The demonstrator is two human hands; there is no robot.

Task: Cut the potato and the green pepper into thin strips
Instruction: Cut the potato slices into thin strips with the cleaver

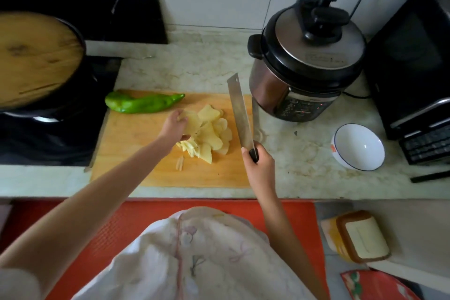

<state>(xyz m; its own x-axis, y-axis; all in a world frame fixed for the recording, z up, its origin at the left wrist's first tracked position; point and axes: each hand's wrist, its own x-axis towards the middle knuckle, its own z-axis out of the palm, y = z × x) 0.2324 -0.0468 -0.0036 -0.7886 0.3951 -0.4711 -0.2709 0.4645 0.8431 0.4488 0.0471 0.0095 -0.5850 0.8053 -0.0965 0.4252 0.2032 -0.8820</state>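
Worktop [194,66]: pale marble, running from left to right in front of you, carrying everything below.
Hob [48,143]: black, at the left end, with a dark pan under a round wooden lid [34,56].
Oven [414,68]: black, at the far right edge.
Pressure cooker [306,61]: steel body and black lid, far right of centre, just beyond the board's far right corner.
Cutting board [136,153]: wooden, lying flat at the centre near you.
Green pepper [143,103]: whole, lying on its side along the board's far left edge, its stem end overhanging towards the hob.
Potato slices [211,129]: a loose overlapping heap of thin rounds on the right half of the board.
Cleaver [239,114]: broad blade pointing away from you, over the board's right edge, just right of the heap.
White bowl [358,146]: blue-rimmed, right of the board and well apart from it.
Right grip [259,163]: your fingers are wrapped round the cleaver's dark handle.
Left grip [174,126]: your fingers are curled over the left side of the heap, holding potato slices.
Potato strips [180,162]: a few cut sticks on the board, on the heap's near left side.
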